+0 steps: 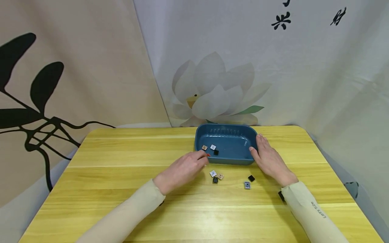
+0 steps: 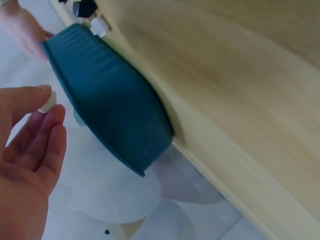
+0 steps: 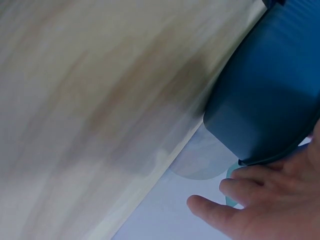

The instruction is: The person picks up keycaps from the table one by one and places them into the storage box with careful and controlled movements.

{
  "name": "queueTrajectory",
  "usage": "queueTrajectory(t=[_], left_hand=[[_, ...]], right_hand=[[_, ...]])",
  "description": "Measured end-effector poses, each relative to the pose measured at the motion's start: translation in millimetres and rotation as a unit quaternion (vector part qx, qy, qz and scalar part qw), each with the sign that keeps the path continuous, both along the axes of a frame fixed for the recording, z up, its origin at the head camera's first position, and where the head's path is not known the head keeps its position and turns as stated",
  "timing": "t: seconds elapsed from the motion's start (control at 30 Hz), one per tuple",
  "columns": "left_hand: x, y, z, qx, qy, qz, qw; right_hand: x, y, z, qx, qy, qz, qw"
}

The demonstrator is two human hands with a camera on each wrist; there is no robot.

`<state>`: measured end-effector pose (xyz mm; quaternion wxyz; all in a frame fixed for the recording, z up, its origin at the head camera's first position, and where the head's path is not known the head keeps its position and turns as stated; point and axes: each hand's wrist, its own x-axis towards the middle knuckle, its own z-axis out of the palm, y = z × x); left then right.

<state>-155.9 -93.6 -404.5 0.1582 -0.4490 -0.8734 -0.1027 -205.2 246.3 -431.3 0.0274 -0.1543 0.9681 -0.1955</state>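
Note:
A blue rectangular dish (image 1: pixel 232 161) stands at the table's back edge. Over its front left corner, my left hand (image 1: pixel 185 168) pinches a small keycap (image 2: pixel 48 102) between thumb and fingertips. That keycap looks white in the left wrist view, while a bit of red shows at the fingertips in the head view. My right hand (image 1: pixel 271 161) rests against the dish's right rim, fingers extended and thumb over the edge. Inside the dish lie a tan keycap (image 1: pixel 204 147), a white keycap (image 1: pixel 213 147) and a black keycap (image 1: pixel 216 152).
In front of the dish, a white keycap (image 1: pixel 213 173), a tan keycap (image 1: pixel 220 176) and a black keycap (image 1: pixel 215 180) lie close together. Farther right are another black keycap (image 1: pixel 251 178) and a grey keycap (image 1: pixel 247 185). A printed cloth (image 1: pixel 231 60) hangs behind the wooden table (image 1: pixel 136 148).

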Motion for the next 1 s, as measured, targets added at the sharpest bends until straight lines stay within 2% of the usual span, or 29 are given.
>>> queueTrajectory(t=[0.17, 0.4, 0.7, 1.0], left_hand=[[-5.5, 6.5, 5.2, 0.015, 0.006, 0.007, 0.9998], [-13.6, 13.2, 9.0, 0.038, -0.013, 0.021, 0.999], [-29.5, 20.0, 7.1, 0.076, -0.036, 0.036, 0.9958], [-43.9, 29.9, 2.6, 0.101, -0.075, 0.079, 0.9889]], right_hand=[[0.4, 0.1, 0.0, 0.001, 0.001, 0.001, 1.0], [0.0, -0.1, -0.7, 0.002, 0.002, 0.001, 1.0], [-0.3, -0.2, -0.5, 0.0, 0.003, 0.0, 1.0], [-1.2, 0.2, -2.0, 0.0, 0.002, -0.001, 1.0]])
